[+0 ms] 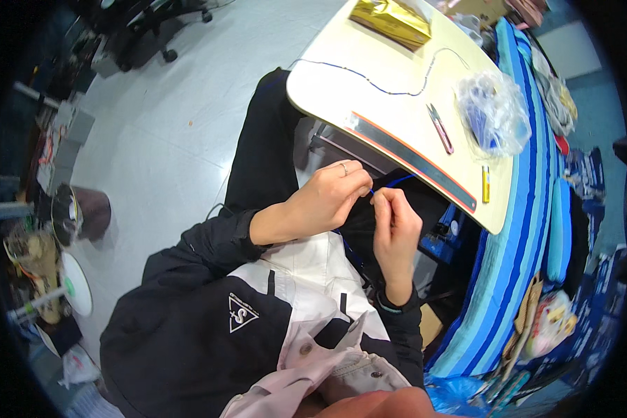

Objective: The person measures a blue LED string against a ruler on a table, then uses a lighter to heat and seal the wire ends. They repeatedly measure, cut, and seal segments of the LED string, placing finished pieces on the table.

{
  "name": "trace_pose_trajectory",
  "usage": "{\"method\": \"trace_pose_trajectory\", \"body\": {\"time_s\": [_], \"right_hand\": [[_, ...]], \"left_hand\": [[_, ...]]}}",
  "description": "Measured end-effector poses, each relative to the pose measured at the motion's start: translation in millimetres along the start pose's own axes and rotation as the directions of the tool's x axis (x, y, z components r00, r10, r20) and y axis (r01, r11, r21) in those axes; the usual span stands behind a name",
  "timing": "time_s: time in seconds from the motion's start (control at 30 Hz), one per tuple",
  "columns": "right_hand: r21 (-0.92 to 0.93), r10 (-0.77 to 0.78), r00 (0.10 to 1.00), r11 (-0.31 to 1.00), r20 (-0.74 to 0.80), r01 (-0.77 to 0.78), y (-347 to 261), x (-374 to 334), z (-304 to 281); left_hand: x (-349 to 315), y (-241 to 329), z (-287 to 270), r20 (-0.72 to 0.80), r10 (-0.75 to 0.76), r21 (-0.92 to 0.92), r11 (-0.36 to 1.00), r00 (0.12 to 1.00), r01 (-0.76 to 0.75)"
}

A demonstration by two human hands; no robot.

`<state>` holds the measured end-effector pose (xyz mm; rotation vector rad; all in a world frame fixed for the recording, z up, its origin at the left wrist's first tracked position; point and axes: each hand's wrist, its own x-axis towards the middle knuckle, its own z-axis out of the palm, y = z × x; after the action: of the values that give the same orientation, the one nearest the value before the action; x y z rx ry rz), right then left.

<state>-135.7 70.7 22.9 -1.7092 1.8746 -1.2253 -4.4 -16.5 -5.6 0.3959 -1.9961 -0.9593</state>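
My left hand (329,198), with a ring on one finger, is closed in a pinch on a thin blue cord (400,180). Close beside it, my right hand (397,230) also pinches the cord, thumb and fingertips pressed together. Both hands hover over my lap, just off the near edge of the table (369,59). A stretch of the blue cord runs past the fingertips toward the table's edge. Its other end is lost against my dark clothing. Whether a bead or knot sits between the fingers is too small to tell.
On the table lie a black ruler with red edges (411,161), thread snips (440,129), a small yellow tube (485,184), a beaded string (390,91), a clear plastic bag with blue contents (491,115) and a gold package (391,22). A blue-striped bed (491,306) adjoins the right.
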Motion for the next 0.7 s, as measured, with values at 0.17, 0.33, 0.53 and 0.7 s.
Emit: {"method": "trace_pose_trajectory", "body": {"time_s": [0.17, 0.33, 0.53, 0.7], "right_hand": [[0.319, 0.233, 0.841, 0.849, 0.488, -0.421, -15, 1, -36], [0.936, 0.221, 0.924, 0.090, 0.314, -0.339, -3, 15, -9], [0.976, 0.399, 0.898, 0.029, 0.185, -0.215, 13, 12, 15], [0.884, 0.248, 0.967, 0.435, 0.064, -0.170, 21, -3, 25]], "left_hand": [[-8, -26, 12, 0.001, -0.099, -0.336, 0.937, 0.995, 0.094], [-19, -35, 33, 0.284, -0.355, -0.824, 0.385, 0.891, 0.416], [-22, -36, 37, 0.444, -0.421, -0.896, -0.200, 0.791, 0.397], [-19, -29, 33, 0.436, -0.483, -0.896, -0.318, 0.760, 0.311]]}}
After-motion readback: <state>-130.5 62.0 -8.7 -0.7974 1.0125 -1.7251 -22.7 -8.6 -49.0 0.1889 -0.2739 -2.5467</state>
